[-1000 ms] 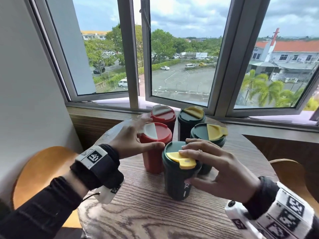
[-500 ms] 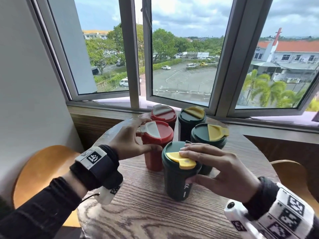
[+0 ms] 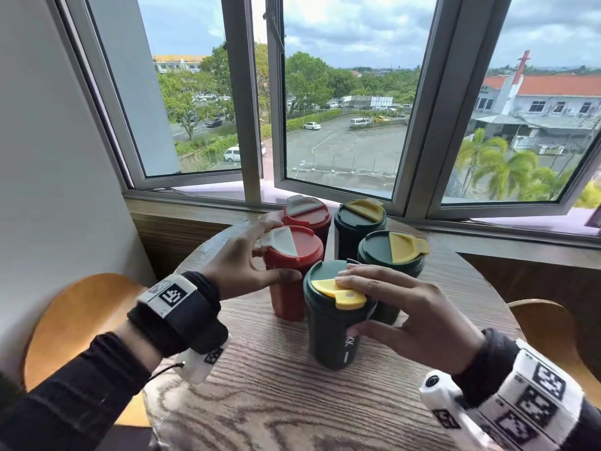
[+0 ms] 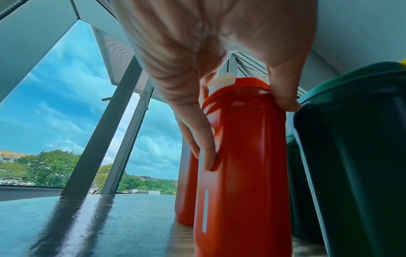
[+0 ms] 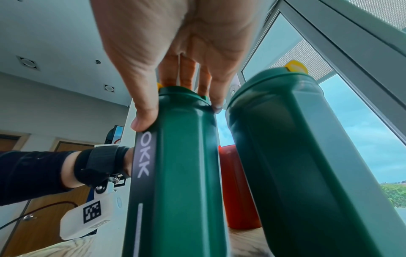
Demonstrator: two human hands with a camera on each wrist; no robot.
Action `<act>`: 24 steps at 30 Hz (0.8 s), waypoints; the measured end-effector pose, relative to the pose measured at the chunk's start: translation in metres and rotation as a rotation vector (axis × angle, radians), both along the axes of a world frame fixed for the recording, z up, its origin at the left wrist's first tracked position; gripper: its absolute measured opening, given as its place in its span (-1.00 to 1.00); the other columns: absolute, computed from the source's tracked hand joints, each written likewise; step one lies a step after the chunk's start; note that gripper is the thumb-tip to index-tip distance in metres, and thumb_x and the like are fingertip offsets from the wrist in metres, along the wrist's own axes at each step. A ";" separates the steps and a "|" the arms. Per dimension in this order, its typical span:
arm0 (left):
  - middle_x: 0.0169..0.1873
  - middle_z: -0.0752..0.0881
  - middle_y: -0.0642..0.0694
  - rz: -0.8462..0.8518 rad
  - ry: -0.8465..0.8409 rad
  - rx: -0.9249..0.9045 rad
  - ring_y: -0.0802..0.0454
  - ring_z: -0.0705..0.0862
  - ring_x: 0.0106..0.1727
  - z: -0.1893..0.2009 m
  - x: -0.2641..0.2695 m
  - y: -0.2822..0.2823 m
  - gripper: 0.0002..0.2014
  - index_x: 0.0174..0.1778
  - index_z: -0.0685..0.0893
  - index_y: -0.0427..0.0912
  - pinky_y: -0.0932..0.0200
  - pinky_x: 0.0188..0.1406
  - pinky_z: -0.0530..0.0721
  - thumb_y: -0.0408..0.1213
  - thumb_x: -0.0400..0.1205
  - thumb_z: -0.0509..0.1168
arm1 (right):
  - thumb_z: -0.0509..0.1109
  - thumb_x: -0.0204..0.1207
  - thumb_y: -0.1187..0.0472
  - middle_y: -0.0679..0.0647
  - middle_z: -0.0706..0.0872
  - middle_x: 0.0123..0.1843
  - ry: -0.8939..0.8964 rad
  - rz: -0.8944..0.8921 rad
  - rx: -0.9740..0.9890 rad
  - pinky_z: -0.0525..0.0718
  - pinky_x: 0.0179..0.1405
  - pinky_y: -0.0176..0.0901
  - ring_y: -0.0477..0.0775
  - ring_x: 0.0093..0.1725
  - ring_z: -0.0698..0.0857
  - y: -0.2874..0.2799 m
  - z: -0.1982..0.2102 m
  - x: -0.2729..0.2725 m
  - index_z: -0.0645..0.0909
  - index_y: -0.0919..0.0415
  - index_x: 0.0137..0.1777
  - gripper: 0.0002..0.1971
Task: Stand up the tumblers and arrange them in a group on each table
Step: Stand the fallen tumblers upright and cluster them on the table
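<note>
Five tumblers stand upright in a tight cluster on the round wooden table (image 3: 292, 405). My left hand (image 3: 280, 251) grips the near red tumbler (image 3: 287, 304) just under its grey-flapped lid. In the left wrist view the left hand (image 4: 247, 130) has thumb and fingers wrapped round the red tumbler (image 4: 241, 173). My right hand (image 3: 344, 305) grips the near green tumbler (image 3: 328, 340), fingers across its yellow flap. The right wrist view shows the right hand (image 5: 180, 114) with its thumb on the green tumbler (image 5: 180, 173). Behind stand a second red tumbler (image 3: 307, 216) and two green tumblers (image 3: 359, 219) (image 3: 390, 255).
A wooden chair (image 3: 74, 320) stands at the table's left and another chair (image 3: 546, 333) at its right. A wooden sill (image 3: 504, 252) and open window frames run close behind the cluster. A grey wall (image 3: 48, 190) closes the left side.
</note>
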State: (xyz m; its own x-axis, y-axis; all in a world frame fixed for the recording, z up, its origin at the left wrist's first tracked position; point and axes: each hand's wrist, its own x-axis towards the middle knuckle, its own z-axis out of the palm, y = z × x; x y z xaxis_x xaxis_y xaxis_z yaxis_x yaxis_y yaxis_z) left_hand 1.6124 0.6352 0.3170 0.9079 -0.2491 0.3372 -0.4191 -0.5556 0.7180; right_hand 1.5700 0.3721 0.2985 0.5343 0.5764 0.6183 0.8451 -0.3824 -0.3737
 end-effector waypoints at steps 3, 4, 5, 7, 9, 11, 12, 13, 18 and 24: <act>0.05 0.54 0.28 -0.003 -0.003 0.012 0.78 0.51 -0.09 0.001 -0.002 0.000 -0.25 0.40 0.43 -0.10 0.75 -0.14 0.44 -0.24 0.30 0.59 | 0.54 0.35 0.03 -0.05 0.67 0.30 -0.011 -0.005 -0.010 0.56 0.35 -0.26 -0.15 0.38 0.58 0.002 0.000 0.000 0.63 0.18 0.30 -0.48; 0.03 0.52 0.33 -0.006 -0.001 0.014 0.79 0.50 -0.10 0.002 -0.003 0.000 -0.25 0.40 0.43 -0.09 0.76 -0.15 0.43 -0.24 0.31 0.59 | 0.55 0.35 0.03 -0.05 0.67 0.31 -0.012 -0.006 -0.012 0.55 0.36 -0.26 -0.15 0.39 0.57 0.002 0.000 0.001 0.63 0.18 0.30 -0.48; 0.02 0.50 0.37 -0.008 0.002 0.017 0.80 0.50 -0.10 0.002 -0.003 -0.001 -0.25 0.40 0.42 -0.09 0.76 -0.16 0.42 -0.25 0.31 0.59 | 0.54 0.35 0.03 -0.04 0.67 0.31 -0.011 -0.006 -0.012 0.55 0.36 -0.26 -0.14 0.39 0.57 0.001 0.000 0.000 0.63 0.18 0.30 -0.48; 0.02 0.48 0.39 -0.007 0.004 0.019 0.80 0.49 -0.10 0.002 -0.004 -0.001 -0.25 0.40 0.42 -0.08 0.77 -0.16 0.42 -0.24 0.31 0.59 | 0.53 0.36 0.03 -0.03 0.67 0.31 -0.007 0.000 -0.003 0.55 0.36 -0.25 -0.13 0.39 0.58 0.000 0.000 0.000 0.64 0.18 0.30 -0.49; 0.03 0.49 0.38 -0.009 0.007 0.018 0.79 0.51 -0.10 0.002 -0.004 0.000 -0.24 0.41 0.42 -0.09 0.76 -0.15 0.42 -0.23 0.31 0.59 | 0.53 0.36 0.05 -0.02 0.68 0.30 0.002 0.014 0.010 0.56 0.36 -0.25 -0.11 0.39 0.58 0.000 0.000 0.000 0.64 0.18 0.30 -0.50; 0.02 0.51 0.36 -0.014 0.000 0.025 0.77 0.51 -0.09 0.002 -0.003 0.000 -0.24 0.41 0.41 -0.11 0.75 -0.14 0.43 -0.22 0.31 0.58 | 0.53 0.36 0.06 -0.02 0.67 0.30 0.011 0.028 0.016 0.56 0.35 -0.25 -0.12 0.39 0.58 0.000 -0.001 0.001 0.64 0.18 0.30 -0.50; 0.02 0.51 0.36 -0.014 -0.004 0.030 0.78 0.51 -0.08 0.002 -0.003 0.000 -0.25 0.41 0.41 -0.10 0.75 -0.13 0.43 -0.22 0.32 0.58 | 0.54 0.36 0.07 -0.02 0.67 0.31 0.014 0.032 0.018 0.56 0.35 -0.25 -0.12 0.39 0.58 0.000 -0.001 0.001 0.64 0.18 0.30 -0.50; 0.02 0.51 0.36 -0.014 -0.006 0.032 0.78 0.51 -0.08 0.002 -0.004 0.000 -0.25 0.41 0.41 -0.10 0.75 -0.13 0.43 -0.21 0.32 0.58 | 0.54 0.35 0.07 -0.02 0.67 0.31 0.017 0.033 0.021 0.56 0.35 -0.24 -0.11 0.39 0.58 0.000 -0.002 0.002 0.64 0.18 0.30 -0.50; 0.05 0.53 0.35 -0.017 0.000 0.028 0.78 0.50 -0.05 0.002 -0.003 -0.001 -0.24 0.42 0.40 -0.08 0.75 -0.10 0.43 -0.18 0.32 0.57 | 0.54 0.35 0.06 -0.01 0.67 0.31 0.015 0.022 0.016 0.55 0.37 -0.21 -0.11 0.41 0.57 -0.001 -0.002 0.002 0.63 0.19 0.30 -0.49; 0.10 0.51 0.29 -0.004 0.040 0.002 0.62 0.49 -0.01 -0.001 -0.004 0.002 -0.10 0.49 0.32 -0.06 0.65 -0.08 0.56 -0.16 0.25 0.61 | 0.55 0.30 -0.11 -0.03 0.60 0.40 -0.001 -0.031 -0.036 0.52 0.44 -0.04 -0.07 0.50 0.47 -0.002 0.008 -0.005 0.57 0.14 0.37 -0.34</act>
State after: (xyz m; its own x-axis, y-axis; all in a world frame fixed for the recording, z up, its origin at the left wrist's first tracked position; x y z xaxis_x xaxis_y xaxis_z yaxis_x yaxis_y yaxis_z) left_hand 1.6082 0.6372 0.3155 0.9197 -0.2531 0.3002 -0.3922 -0.5556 0.7331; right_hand 1.5648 0.3699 0.3063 0.5516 0.5812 0.5982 0.8329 -0.4216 -0.3584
